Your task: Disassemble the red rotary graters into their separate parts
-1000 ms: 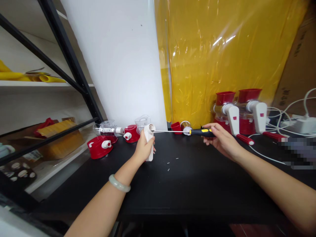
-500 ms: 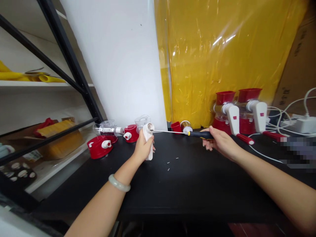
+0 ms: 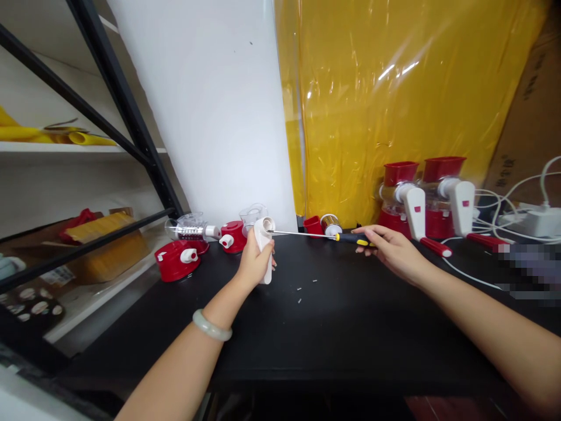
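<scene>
Head view: black desk (image 3: 350, 339), white panel (image 3: 214, 111) and yellow-wrapped panel (image 3: 372, 105) behind.
Left hand (image 3: 254, 260): grip clenched round white crank part, pale bangle (image 3: 212, 325) at wrist.
White crank part (image 3: 261, 237): front centre, near upright, slight tilt, round open end up; cannot tell if lower end touches desk.
Right hand (image 3: 393, 248): grip grasping screwdriver by rear of handle.
Screwdriver (image 3: 348, 238): black-yellow handle, shaft roughly level, tip at round end of crank part; exact contact too small to tell.
Metal bits (image 3: 300, 301): 3 small ones, on desk between hands.
Desk left: 2 red bases (image 3: 177, 262), clear parts (image 3: 193, 225) near.
Desk back: red piece (image 3: 312, 225) beside grater drum (image 3: 331, 224).
Desk right: 2 upright red-white grinders (image 3: 414, 207), white cables (image 3: 497, 204).
</scene>
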### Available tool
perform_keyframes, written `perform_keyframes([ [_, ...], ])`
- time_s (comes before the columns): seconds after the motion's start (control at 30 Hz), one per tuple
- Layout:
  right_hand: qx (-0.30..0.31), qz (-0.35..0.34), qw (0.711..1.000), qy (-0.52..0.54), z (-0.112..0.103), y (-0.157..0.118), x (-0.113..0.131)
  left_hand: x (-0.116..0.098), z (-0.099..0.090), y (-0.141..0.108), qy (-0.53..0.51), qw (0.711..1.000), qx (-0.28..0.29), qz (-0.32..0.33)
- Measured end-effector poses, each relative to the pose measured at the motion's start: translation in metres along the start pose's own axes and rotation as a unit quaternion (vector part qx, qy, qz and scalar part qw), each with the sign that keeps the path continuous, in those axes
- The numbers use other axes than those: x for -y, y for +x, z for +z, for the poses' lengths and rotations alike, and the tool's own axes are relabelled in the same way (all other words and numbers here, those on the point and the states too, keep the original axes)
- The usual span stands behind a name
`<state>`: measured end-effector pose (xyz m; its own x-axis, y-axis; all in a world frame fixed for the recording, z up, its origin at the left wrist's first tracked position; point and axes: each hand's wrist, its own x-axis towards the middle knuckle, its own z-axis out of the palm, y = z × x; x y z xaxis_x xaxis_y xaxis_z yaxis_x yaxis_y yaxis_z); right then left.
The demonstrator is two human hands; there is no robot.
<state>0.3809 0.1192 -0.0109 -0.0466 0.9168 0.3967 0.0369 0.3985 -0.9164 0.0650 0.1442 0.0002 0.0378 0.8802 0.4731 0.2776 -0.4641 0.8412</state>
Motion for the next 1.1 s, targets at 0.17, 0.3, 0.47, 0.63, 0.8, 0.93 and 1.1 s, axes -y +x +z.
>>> perform_keyframes([
  [0.17,-0.017,-0.006,1.0,-0.024,-0.0009,0.0013,-0.0023,0.0014,0.0005,-0.0005,0.006,1.0,0.005,0.004],
  [0.3,-0.034,-0.014,0.999,-0.015,-0.0029,0.0012,-0.0025,0.0002,0.0008,-0.0014,0.011,1.0,0.015,0.003],
  [0.47,-0.046,-0.014,0.999,-0.005,-0.0035,0.0027,-0.0041,-0.0012,0.001,-0.0021,0.01,1.0,0.017,0.002],
  [0.63,-0.047,-0.021,0.999,0.006,-0.0037,0.0039,-0.0064,0.0002,0.0011,-0.0018,0.015,1.0,0.017,0.0],
  [0.8,-0.049,-0.02,0.999,0.008,-0.0032,0.0028,-0.005,-0.0004,0.0006,-0.0019,0.02,1.0,0.02,0.005],
  [0.93,-0.053,-0.018,0.998,0.014,-0.0032,0.0027,-0.0032,-0.0023,0.0009,-0.0024,0.016,1.0,0.021,0.003],
  [1.1,-0.064,-0.016,0.997,0.026,-0.0046,0.0033,-0.0027,-0.0032,0.0017,-0.0021,0.005,1.0,0.011,-0.007],
])
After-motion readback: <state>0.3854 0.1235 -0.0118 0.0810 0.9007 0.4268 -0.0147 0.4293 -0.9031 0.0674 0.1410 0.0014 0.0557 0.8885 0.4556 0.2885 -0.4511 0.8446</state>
